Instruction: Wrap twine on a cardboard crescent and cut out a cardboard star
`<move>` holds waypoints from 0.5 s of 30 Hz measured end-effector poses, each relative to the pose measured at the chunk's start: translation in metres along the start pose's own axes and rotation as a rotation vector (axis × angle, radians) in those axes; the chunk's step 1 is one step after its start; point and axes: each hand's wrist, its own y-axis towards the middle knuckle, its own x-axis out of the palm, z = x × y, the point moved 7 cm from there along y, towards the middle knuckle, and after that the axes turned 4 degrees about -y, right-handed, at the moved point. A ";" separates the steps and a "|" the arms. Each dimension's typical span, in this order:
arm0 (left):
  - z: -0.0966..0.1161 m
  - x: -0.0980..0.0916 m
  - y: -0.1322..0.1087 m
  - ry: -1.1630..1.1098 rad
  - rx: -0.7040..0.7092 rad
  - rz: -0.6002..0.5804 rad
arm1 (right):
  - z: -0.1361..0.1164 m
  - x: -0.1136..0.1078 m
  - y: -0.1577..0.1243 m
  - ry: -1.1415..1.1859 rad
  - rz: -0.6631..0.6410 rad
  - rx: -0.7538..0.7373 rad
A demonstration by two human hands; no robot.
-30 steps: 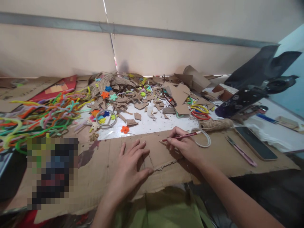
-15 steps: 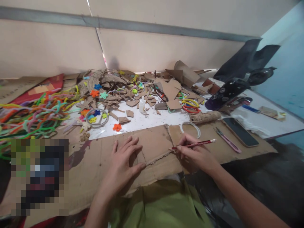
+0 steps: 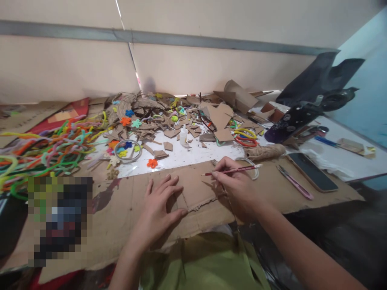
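Note:
My right hand [image 3: 231,181] grips a dark red pencil [image 3: 234,170], its tip pointing left just above a cardboard piece [image 3: 195,185] with a ragged near edge. Flat with fingers spread, my left hand [image 3: 160,207] presses on the left side of that piece. Beneath both lies a larger cardboard sheet [image 3: 121,229]. A coil of white wire [image 3: 254,172] is partly hidden behind my right hand. Pink-handled snips [image 3: 294,183] and a phone [image 3: 313,171] rest to the right on the sheet.
A heap of coloured pipe cleaners [image 3: 60,149] spreads at the left. Farther back are cardboard scraps [image 3: 219,117], a small glue bottle [image 3: 183,135], a silver ring [image 3: 127,151] and an orange flower [image 3: 152,163]. A twine roll [image 3: 264,152] and a dark bottle [image 3: 290,121] stand or lie at right.
My right hand has moved the pencil left and away from me, from the ragged edge to over the middle of the cardboard piece. My left hand stays in place; the view shifted slightly.

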 end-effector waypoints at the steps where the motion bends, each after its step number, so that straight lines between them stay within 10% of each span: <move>1: 0.000 0.000 0.000 0.002 -0.003 0.000 | -0.003 0.004 0.006 -0.033 0.004 -0.026; 15: 0.000 0.000 0.002 -0.020 -0.050 -0.027 | -0.006 0.030 0.033 -0.139 -0.064 -0.048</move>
